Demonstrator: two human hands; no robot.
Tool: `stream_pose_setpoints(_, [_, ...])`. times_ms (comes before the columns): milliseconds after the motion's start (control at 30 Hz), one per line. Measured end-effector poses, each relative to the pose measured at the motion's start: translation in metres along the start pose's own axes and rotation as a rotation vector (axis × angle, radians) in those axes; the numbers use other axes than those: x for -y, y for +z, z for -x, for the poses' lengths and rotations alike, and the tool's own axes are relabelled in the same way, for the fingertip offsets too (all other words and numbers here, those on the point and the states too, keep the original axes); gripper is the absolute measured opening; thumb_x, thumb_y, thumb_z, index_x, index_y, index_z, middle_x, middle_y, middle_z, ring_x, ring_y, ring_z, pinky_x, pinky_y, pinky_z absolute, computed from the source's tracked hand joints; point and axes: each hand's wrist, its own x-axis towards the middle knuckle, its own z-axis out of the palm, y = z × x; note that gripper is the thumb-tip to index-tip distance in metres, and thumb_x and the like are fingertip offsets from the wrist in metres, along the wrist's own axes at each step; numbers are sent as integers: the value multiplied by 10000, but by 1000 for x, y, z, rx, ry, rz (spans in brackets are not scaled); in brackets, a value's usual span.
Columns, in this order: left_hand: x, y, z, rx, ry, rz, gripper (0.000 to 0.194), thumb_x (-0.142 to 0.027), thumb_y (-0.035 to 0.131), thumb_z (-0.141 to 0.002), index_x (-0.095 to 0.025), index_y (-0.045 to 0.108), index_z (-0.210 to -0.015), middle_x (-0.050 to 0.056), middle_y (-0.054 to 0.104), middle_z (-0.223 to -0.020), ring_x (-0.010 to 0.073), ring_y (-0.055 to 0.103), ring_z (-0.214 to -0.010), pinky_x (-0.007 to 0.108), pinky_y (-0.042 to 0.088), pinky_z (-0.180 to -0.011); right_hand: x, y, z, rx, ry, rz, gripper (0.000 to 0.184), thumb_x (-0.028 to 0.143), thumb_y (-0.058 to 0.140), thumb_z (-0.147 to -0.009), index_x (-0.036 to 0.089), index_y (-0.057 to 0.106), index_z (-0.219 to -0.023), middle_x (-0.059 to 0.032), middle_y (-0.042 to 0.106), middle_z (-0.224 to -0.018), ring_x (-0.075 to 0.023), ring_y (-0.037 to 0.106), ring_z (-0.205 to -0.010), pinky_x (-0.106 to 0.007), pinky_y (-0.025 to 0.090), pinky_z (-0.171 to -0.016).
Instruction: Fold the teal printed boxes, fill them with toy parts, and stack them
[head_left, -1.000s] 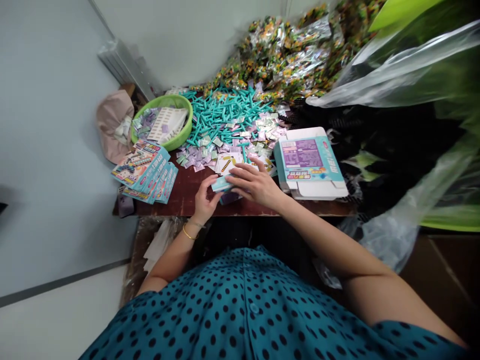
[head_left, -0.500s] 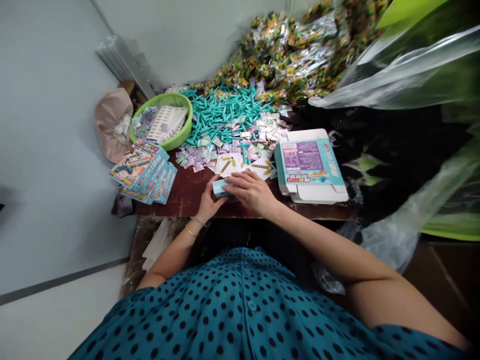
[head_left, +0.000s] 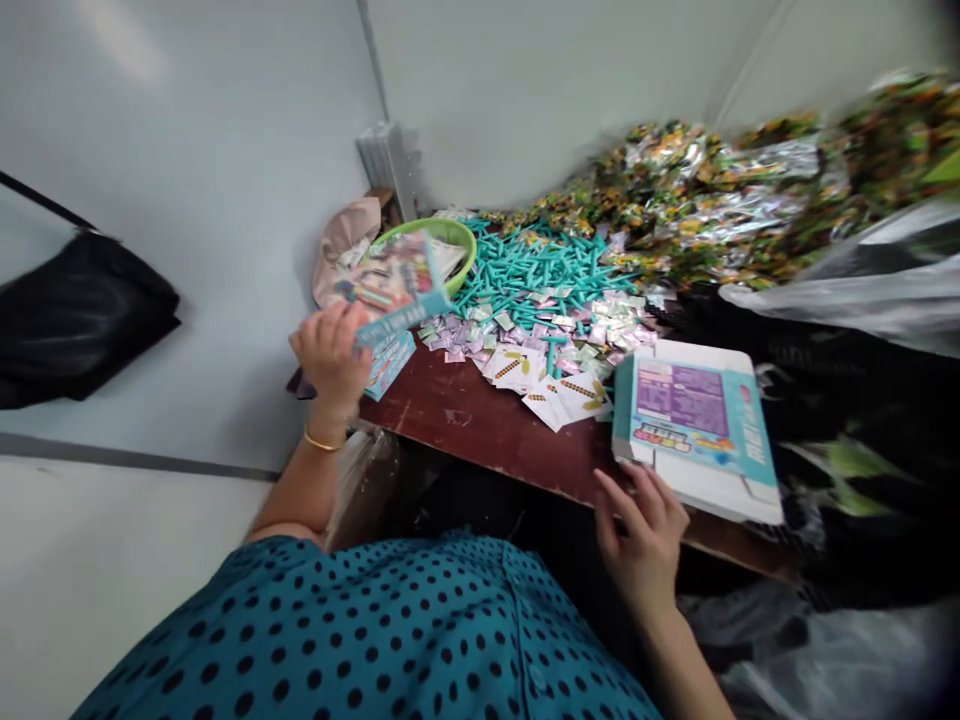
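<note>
My left hand (head_left: 334, 355) grips the near left corner of a printed teal cardboard box (head_left: 401, 300), raised and tilted over the table's left end and blurred by motion. Under it, more teal printed boxes (head_left: 390, 365) show in part. At the front edge of the table, my right hand (head_left: 645, 530) has its fingers apart and holds nothing. Its fingertips lie close to the open white flap of a teal and purple box (head_left: 682, 410); whether they touch it I cannot tell. Printed cards (head_left: 566, 398) with pickaxe-like pictures lie between the hands.
Many teal sticks (head_left: 532, 270) are heaped at the back, with small purple and green sachets (head_left: 517, 325) before them. A green basket (head_left: 471, 255) stands back left. Shiny colourful packets (head_left: 690, 200) rise along the wall. Clear plastic bags (head_left: 855, 250) hang at the right.
My hands have moved apart from the small light-blue item held before the cards. The left went left and lifted a box from the pile; the right came down beside the purple-panelled box. The view turned left.
</note>
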Motion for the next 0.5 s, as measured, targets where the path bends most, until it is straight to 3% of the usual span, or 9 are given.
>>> stream_pose_setpoints(67, [22,-4,-21,131,-68,-138,525,-334,712,-814,-195,652,-1316,175,614,-1382,441,428,-1340,624,209,-1155,-4,6,21,46,31,4,473,243,599,-943,392,593,-1392,-100,617,-1398,-395,558,-1318,-656,472,-1042])
stream_pose_setpoints(167, [40,5,-22,321,-71,-273,486,-351,637,-859,-157,648,-1305,224,606,-1354,463,447,-1307,651,271,-1097,2,15,41,90,50,-11,450,221,596,-932,368,623,-1356,-108,630,-1382,-393,558,-1316,-648,488,-1018])
stream_pose_setpoints(233, [44,9,-14,309,-47,-318,509,-381,618,-883,-159,626,-1341,240,559,-1418,480,420,-1343,679,270,-1092,9,15,40,113,40,-28,420,203,586,-935,345,646,-1326,-110,627,-1390,-373,547,-1337,-620,490,-1032])
stream_pose_setpoints(300, [45,13,-5,210,-8,-325,588,-443,632,-888,-173,578,-1407,244,474,-1517,493,343,-1419,705,228,-1121,10,10,26,116,38,-30,376,191,573,-946,314,670,-1288,-108,620,-1405,-342,524,-1368,-583,470,-1074])
stream_pose_setpoints(400, [31,35,11,157,82,-221,648,-487,647,-890,-180,542,-1451,219,405,-1587,454,315,-1470,667,230,-1173,-11,2,-11,53,108,59,301,228,561,-974,273,699,-1239,-110,610,-1423,-313,484,-1401,-542,424,-1124])
stream_pose_setpoints(467, [4,61,38,223,116,-86,593,-465,624,-911,-154,577,-1413,211,434,-1566,427,363,-1460,637,268,-1187,-35,2,-37,27,241,172,329,313,583,-980,236,680,-1285,-139,569,-1470,-335,441,-1429,-553,385,-1147])
stream_pose_setpoints(500, [-14,75,58,312,142,10,566,-447,611,-922,-136,591,-1395,215,463,-1538,409,407,-1441,611,311,-1182,-47,5,-49,44,330,231,408,367,609,-968,204,649,-1339,-170,533,-1503,-363,416,-1443,-573,364,-1154])
